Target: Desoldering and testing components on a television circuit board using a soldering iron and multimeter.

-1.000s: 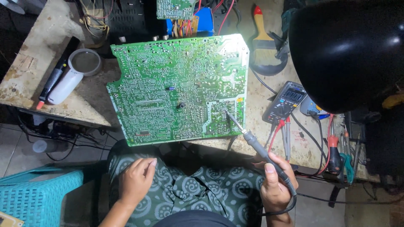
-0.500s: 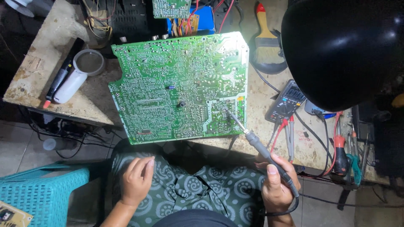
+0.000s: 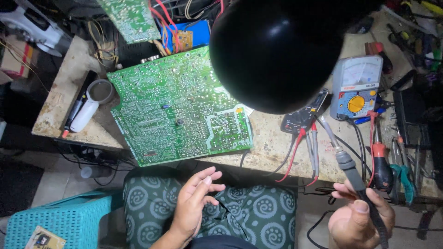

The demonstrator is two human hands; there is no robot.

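A large green circuit board (image 3: 177, 108) lies solder side up on the workbench, its near edge overhanging the bench. My right hand (image 3: 360, 216) grips the dark handle of a soldering iron (image 3: 344, 159), whose tip points up and away over the bench, well right of the board. My left hand (image 3: 196, 200) hovers above my lap with fingers spread and nothing in it, just below the board's near edge. A black lamp shade (image 3: 281, 50) hides the board's far right corner.
An analog multimeter (image 3: 356, 87) and a dark meter (image 3: 304, 117) with red and grey probe leads sit right of the board. Screwdrivers and pliers (image 3: 390, 170) lie at the far right. A white tube (image 3: 85, 113) rests at the left. A teal plastic stool (image 3: 60, 221) stands lower left.
The soldering iron's tip has left the board and swung to the right. My left hand rose from my lap and opened. The view moved so the lamp shade now sits at centre.
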